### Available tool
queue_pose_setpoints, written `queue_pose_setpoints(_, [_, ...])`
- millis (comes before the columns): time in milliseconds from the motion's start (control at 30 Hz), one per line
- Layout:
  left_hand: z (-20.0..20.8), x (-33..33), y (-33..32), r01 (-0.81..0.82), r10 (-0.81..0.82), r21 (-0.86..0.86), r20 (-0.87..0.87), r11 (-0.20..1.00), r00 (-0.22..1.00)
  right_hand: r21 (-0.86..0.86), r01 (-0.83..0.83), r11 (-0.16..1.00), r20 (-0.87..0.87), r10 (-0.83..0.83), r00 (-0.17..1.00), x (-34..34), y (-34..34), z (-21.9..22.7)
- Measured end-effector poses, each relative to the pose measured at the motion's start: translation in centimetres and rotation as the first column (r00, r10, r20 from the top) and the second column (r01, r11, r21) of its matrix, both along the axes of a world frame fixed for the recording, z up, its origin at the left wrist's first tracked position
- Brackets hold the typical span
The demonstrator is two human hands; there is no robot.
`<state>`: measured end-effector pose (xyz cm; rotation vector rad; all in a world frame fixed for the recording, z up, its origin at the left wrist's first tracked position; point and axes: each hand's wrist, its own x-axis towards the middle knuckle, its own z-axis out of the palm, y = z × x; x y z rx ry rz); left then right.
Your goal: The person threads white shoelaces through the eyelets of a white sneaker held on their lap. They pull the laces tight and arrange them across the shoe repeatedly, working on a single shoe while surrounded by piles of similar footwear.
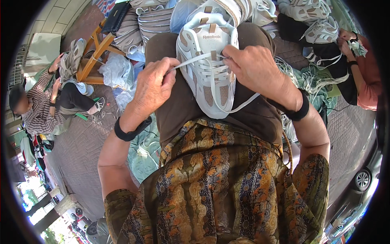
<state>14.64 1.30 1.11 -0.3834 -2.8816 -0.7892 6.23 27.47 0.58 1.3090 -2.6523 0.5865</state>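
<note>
Pinching the flat white lace (191,61) in my left hand (152,85) and right hand (254,67), I pull it evenly taut across the white-and-tan mesh sneaker (207,65) resting on my lap, keeping it untwisted.

A sneaker (209,61) is lying on the seated person's lap, with the left hand (152,87) sitting at its left side and the right hand (254,67) at its right, a lace (195,60) stretching between them across the shoe. More shoes (313,20) are piling up beyond the knees, and a wooden stool (97,53) is standing off to the left with a bag (115,16) resting on it. Another person (44,105) is sitting on the pavement far left, a third (361,69) is working at the right edge, and a car (357,191) is waiting at the lower right.
</note>
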Motion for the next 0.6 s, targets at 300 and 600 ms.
queue_pose_setpoints(300, [2.8,-1.4,-0.9,0.030,-0.076,0.259,0.169,0.965,0.983,-0.279,0.136,0.951,0.727,0.117,0.677,-0.9,-0.1,-0.1])
queue_pose_setpoints(600, [4.8,-2.3,-1.3,-0.039,-0.460,0.673,0.546,0.739,0.700,-0.308,0.169,0.936,0.822,0.173,0.542,-1.2,0.2,-0.3])
